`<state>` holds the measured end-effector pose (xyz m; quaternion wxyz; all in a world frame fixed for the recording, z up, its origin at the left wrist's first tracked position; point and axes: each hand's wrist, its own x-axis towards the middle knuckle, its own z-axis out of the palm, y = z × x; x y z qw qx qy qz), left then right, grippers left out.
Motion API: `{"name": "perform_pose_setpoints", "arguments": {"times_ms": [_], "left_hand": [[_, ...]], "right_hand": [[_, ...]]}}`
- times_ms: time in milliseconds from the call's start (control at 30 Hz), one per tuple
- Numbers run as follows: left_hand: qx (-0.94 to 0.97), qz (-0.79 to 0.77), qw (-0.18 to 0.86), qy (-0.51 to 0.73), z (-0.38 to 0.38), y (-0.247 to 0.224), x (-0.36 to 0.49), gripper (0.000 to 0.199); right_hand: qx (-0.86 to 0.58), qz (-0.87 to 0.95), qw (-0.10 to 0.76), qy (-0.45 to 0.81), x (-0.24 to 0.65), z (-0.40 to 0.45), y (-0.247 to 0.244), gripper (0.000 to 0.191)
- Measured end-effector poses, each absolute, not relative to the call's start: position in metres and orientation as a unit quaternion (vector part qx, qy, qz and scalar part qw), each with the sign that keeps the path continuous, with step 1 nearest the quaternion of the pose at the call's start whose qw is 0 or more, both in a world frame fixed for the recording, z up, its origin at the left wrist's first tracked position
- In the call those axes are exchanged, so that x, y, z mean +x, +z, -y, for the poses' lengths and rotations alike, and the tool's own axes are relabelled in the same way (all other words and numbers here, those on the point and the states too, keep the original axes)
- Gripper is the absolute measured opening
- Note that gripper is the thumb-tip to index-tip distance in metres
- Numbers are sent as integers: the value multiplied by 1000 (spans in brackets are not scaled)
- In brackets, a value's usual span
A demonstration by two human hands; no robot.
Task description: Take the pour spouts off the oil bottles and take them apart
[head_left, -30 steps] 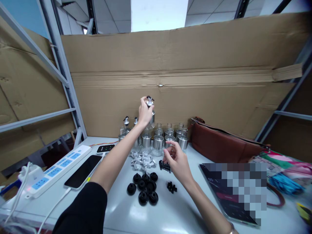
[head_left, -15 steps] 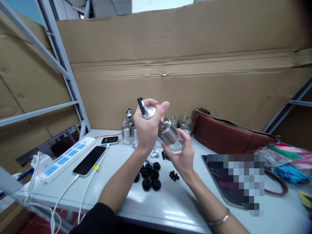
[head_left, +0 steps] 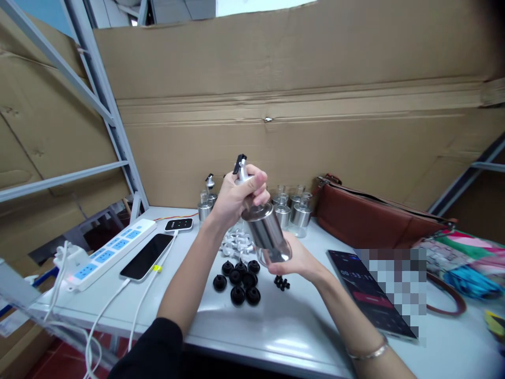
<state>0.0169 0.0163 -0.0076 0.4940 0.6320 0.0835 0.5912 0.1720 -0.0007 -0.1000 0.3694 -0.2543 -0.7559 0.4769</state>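
A glass bottle with a silver metal sleeve is tilted above the table, its top leaning left. At its neck, my left hand grips a silver spout cap with a black lever. The joint between cap and bottle is hidden by the fingers. My right hand holds the bottle's glass base from the right. Under the bottle lie round black stoppers, small black pieces and clear-and-silver parts.
More sleeved bottles stand at the back, one with a spout. A power strip, phone and small device sit left on the table. A brown bag and a tablet-like screen are right.
The bottle has come lower and more upright. My left hand has turned, bringing the spout more upright, and my right hand has shifted down around the base.
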Motion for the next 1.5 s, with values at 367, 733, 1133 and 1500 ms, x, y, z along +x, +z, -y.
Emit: {"name": "perform_pose_setpoints", "arguments": {"times_ms": [367,733,1133,1500], "left_hand": [[629,-184,238,717,-42,-21,15,26],[689,-361,259,573,-59,-26,-1,31],[678,-357,258,589,-52,-24,10,27],[602,-422,186,652,-103,-53,-14,23]], "right_hand": [[-182,605,280,723,167,6,-111,69],[-317,596,488,553,157,-13,-123,42],[-375,586,582,421,156,-20,-121,72],[-445,474,658,380,174,-32,-122,58]]}}
